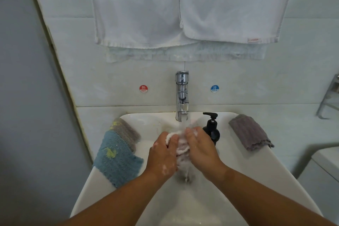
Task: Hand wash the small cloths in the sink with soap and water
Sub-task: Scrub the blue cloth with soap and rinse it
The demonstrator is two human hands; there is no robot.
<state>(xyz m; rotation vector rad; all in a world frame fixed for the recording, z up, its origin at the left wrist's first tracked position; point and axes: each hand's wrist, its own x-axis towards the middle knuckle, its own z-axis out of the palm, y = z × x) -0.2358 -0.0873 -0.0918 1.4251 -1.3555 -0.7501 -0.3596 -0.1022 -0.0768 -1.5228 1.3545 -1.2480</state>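
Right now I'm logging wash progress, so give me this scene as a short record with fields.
water: running from the tap
in hands: pale cloth, held by left hand and right hand under the stream
sink left rim: blue cloth, grey cloth behind it
sink right rim: purple-grey cloth
soap: black pump bottle beside the tap

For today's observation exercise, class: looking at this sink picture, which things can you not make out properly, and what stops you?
Head view only:
- White cloth: mostly covered by the left hand and right hand, so its full shape is hidden.
- Soap dispenser: lower right part is behind the right hand.
- Sink drain: hidden by hands, cloth and running water.
- Metal rack: cut off by the right edge.
- Red label on the hanging towel: too small to read.
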